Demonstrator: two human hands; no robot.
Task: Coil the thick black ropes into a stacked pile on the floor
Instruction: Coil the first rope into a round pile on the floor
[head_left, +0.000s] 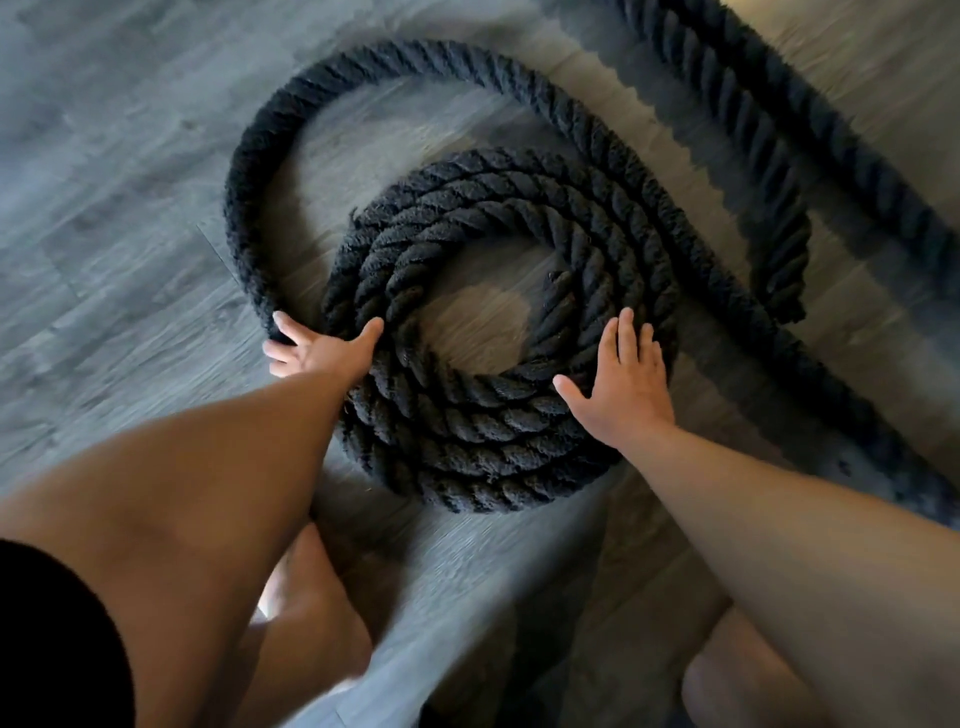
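The coil (483, 415) of thick black rope lies on the grey plank floor (104, 156) at mid-view, several turns wound round a bare centre. At its 9 o'clock the left grip (311, 351) curls its fingers round the loose loop (374, 62), which arcs over 12 o'clock and runs off toward 4 o'clock. The right grip (626, 384) lies spread, fingers straight, flat on the coil at 4 o'clock, and a second rope (769, 119) lies apart at 1 o'clock.
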